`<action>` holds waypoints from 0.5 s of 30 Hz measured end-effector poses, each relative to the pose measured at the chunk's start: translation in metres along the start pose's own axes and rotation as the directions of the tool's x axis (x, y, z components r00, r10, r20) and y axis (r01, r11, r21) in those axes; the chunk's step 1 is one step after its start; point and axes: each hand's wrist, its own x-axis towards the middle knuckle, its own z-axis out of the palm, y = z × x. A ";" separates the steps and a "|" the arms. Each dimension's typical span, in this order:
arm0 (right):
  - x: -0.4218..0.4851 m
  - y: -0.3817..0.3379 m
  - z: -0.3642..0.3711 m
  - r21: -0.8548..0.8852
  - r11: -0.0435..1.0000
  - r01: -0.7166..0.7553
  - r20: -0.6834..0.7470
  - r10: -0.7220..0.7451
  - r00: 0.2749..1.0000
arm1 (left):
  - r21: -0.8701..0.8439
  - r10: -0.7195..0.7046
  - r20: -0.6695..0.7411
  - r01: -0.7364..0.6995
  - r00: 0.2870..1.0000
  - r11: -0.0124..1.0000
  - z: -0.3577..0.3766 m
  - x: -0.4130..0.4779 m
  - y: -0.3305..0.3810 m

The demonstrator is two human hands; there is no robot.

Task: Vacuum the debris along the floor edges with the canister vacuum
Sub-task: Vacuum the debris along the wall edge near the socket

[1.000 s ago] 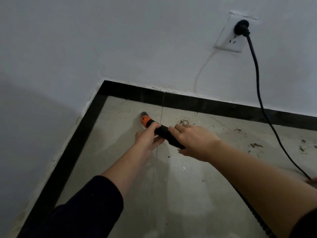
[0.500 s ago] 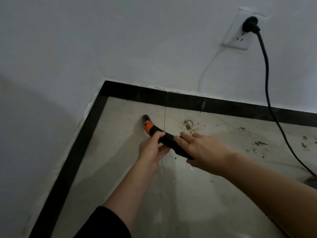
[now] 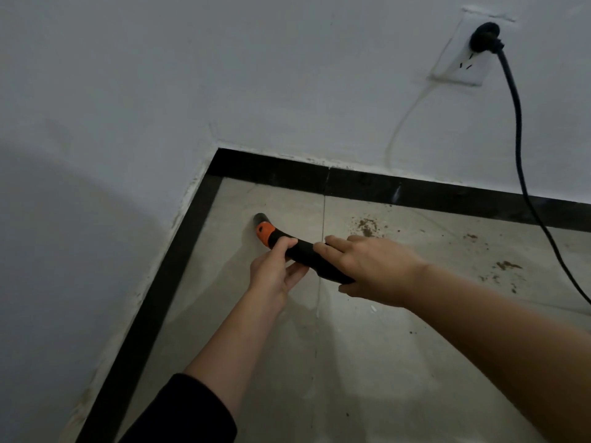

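Observation:
A black vacuum nozzle [image 3: 302, 252] with an orange collar [image 3: 265, 233] points down at the grey tiled floor near the room's corner. My left hand [image 3: 275, 273] grips the nozzle just behind the orange collar, thumb on top. My right hand [image 3: 367, 270] holds the black tube further back, fingers wrapped over it. Brown debris [image 3: 366, 227] lies on the floor to the right of the nozzle tip, near the far black skirting. More debris [image 3: 508, 266] is scattered further right.
Black skirting [image 3: 415, 193] runs along the far wall and the left wall [image 3: 166, 273], meeting in a corner. A black power cord [image 3: 519, 148] hangs from a white wall socket [image 3: 460, 55] down to the floor at right.
The nozzle tip and both hands have shifted slightly toward the corner's left side, and the debris patch right of the nozzle has come into fuller view as the camera moved.

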 end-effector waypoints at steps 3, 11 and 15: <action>0.005 -0.003 -0.003 0.002 1.000 0.016 -0.010 -0.016 1.000 | -0.012 0.006 -0.016 -0.006 1.000 1.000 -0.006 -0.002 0.003; 0.020 -0.016 -0.008 0.018 0.999 0.038 -0.042 -0.038 0.998 | -0.016 0.026 -0.063 -0.027 0.998 1.000 -0.021 -0.002 0.016; 0.030 -0.024 -0.010 0.035 0.998 0.053 -0.045 -0.051 0.998 | -0.020 0.025 -0.073 -0.027 0.997 0.999 -0.032 -0.001 0.023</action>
